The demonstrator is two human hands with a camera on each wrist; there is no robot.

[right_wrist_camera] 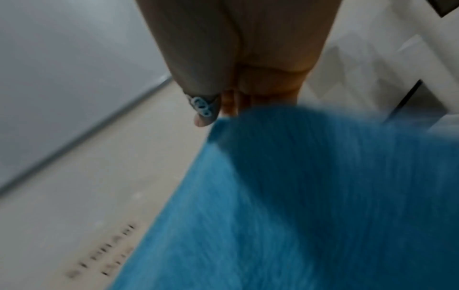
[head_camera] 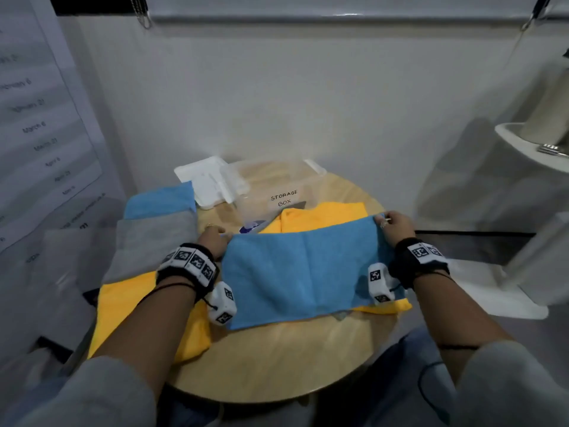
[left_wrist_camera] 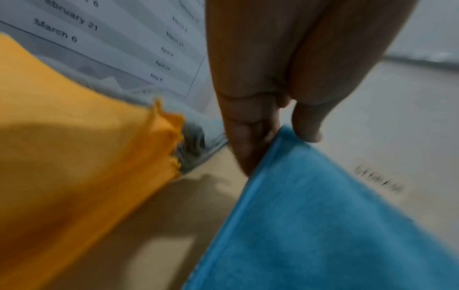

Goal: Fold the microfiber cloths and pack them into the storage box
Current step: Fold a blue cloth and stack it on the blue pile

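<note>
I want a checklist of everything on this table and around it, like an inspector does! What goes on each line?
Surface: round wooden table, partly covered by cloths.
Job's things: blue cloth held up by its far corners; yellow cloths under it; grey cloth and second blue cloth at left; clear storage box, open, its white lid beside it.
Clutter: a small blue and white item by the box, unclear.
Grippers: left hand and right hand each pinch a corner.
Cables: thin black cords along the forearms.
Surroundings: white wall, dated paper sheet at left, white shelf at right.
</note>
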